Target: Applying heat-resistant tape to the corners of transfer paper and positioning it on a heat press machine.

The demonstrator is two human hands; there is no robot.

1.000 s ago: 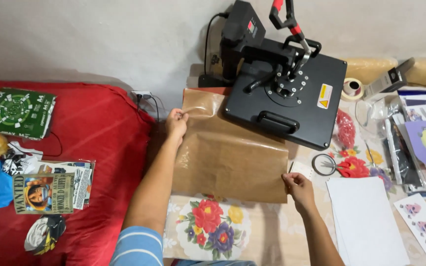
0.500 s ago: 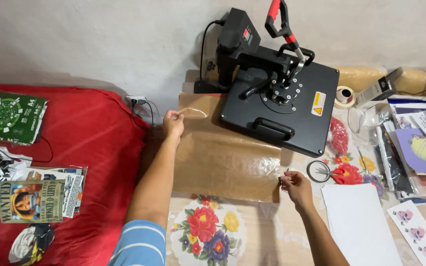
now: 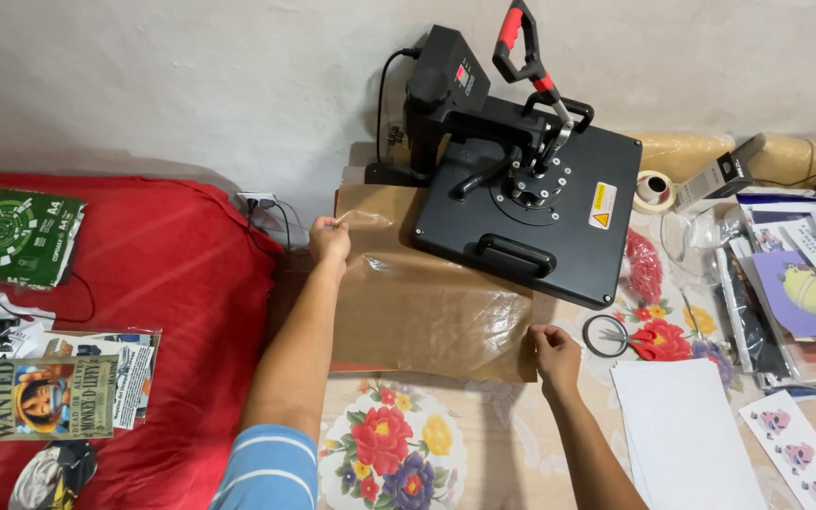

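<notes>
Far left there's a red bedspread with a green paper ream pack and some comic posters lying on it, all under a plain whitish wall. A power plug sits where the bedspread meets the table. The left hand pinches the far left corner of a brown, shiny sheet spread over the floral tablecloth. The right hand pinches its near right corner. A black heat press with a red handle overhangs the sheet's far right. Scissors, white paper and a tape roll crowd the table's right side.
</notes>
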